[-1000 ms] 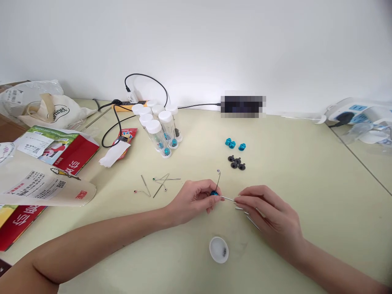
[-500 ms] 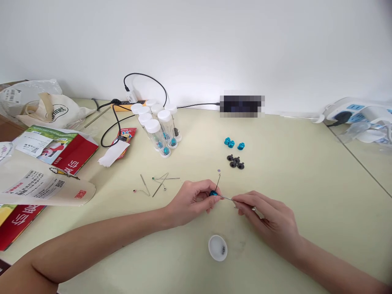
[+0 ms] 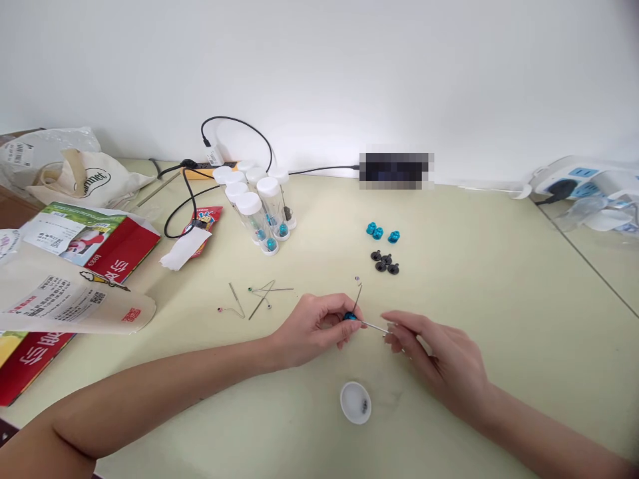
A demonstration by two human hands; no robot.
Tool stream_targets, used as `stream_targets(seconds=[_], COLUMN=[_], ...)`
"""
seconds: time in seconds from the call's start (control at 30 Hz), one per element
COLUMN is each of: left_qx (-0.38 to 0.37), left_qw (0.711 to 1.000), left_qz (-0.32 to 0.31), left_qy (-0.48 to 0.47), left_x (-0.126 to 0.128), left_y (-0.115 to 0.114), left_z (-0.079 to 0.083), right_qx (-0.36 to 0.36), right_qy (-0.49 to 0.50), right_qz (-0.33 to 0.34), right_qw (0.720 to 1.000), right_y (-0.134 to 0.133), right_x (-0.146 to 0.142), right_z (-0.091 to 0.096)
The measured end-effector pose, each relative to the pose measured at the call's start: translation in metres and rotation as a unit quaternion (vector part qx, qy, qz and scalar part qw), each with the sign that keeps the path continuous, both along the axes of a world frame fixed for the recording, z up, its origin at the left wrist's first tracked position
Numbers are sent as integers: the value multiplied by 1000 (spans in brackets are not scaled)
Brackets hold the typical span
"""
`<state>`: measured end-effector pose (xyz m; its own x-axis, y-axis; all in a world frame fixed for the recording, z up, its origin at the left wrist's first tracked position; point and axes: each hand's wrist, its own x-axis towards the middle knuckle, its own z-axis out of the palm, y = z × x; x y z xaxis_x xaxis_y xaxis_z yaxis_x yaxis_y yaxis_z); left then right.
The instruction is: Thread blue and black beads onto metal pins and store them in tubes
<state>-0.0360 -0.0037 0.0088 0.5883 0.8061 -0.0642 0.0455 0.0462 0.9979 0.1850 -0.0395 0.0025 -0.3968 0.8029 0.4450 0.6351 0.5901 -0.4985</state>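
Observation:
My left hand (image 3: 317,326) pinches a small shiny blue part (image 3: 351,317) between thumb and fingers. From that part a thin metal wire (image 3: 357,298) rises, with a small curl at its top. A slim silver rod-shaped tool (image 3: 375,326) reaches from the blue part into my right hand (image 3: 439,349), whose fingers close around it; its working tip is hidden by the left fingers. Below the hands sits a small white cap (image 3: 355,403) with tiny dark pieces (image 3: 365,405) inside. Several bent wires and straight rods (image 3: 259,303) lie left of my left hand.
Behind the hands are loose blue parts (image 3: 378,233) and several black round-based pieces (image 3: 385,262). White-capped clear tubes (image 3: 262,223) stand at the back left, near black cables (image 3: 192,193). Bags and a red box (image 3: 134,239) fill the left side; a power strip (image 3: 574,176) is far right.
The fingers of my right hand have shifted on the tool, the index finger lifting and more of the rod showing. My left hand keeps its hold on the blue part.

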Motion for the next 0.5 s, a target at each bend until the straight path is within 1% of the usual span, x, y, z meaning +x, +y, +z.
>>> stream_targets(seconds=[0.1, 0.17, 0.3, 0.37, 0.43, 0.5], left_qx=[4, -3, -21, -21, -15, -5], left_qw=[1000, 1000, 999, 999, 999, 1000], left_qz=[-2, 3, 10, 7, 1, -3], left_qy=[2, -8, -29, -31, -30, -23], left_x=[0, 0, 0, 0, 0, 0], left_y=[-1, 0, 3, 3, 2, 1], left_z=[0, 0, -1, -1, -1, 0], right_qx=[-25, -6, 49, 59, 52, 28], right_qy=[2, -4, 5, 12, 24, 31], right_qz=[-13, -10, -27, -22, -3, 9], right_qw=[1000, 1000, 998, 998, 998, 999], right_y=[0, 1, 4, 4, 4, 3], right_x=[1, -1, -4, -5, -4, -2], right_z=[-1, -1, 0, 0, 1, 2])
